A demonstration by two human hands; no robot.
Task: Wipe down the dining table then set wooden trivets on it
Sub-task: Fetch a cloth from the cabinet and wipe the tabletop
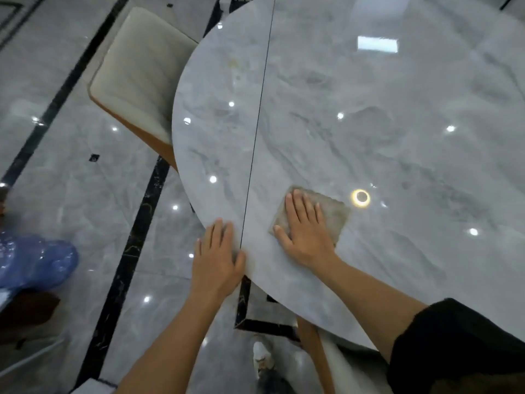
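Note:
A grey marble dining table (369, 123) with a rounded end fills the upper right; a thin dark seam runs down its left part. A folded grey-brown cloth (329, 214) lies flat on the top near the front edge. My right hand (306, 231) presses flat on the cloth with straight, spread fingers, covering its left half. My left hand (218, 257) rests on the table's rim just left of the seam, fingers laid on top and thumb at the edge. A faint yellowish stain (233, 64) shows near the far left rim. No trivets are in view.
A cream-cushioned chair (136, 75) with an orange shell is tucked under the table's left side. Another chair's orange edge (312, 345) shows below the front rim. A blue plastic-wrapped thing (34, 263) sits on the glossy floor at left. My shoe (262, 356) is below.

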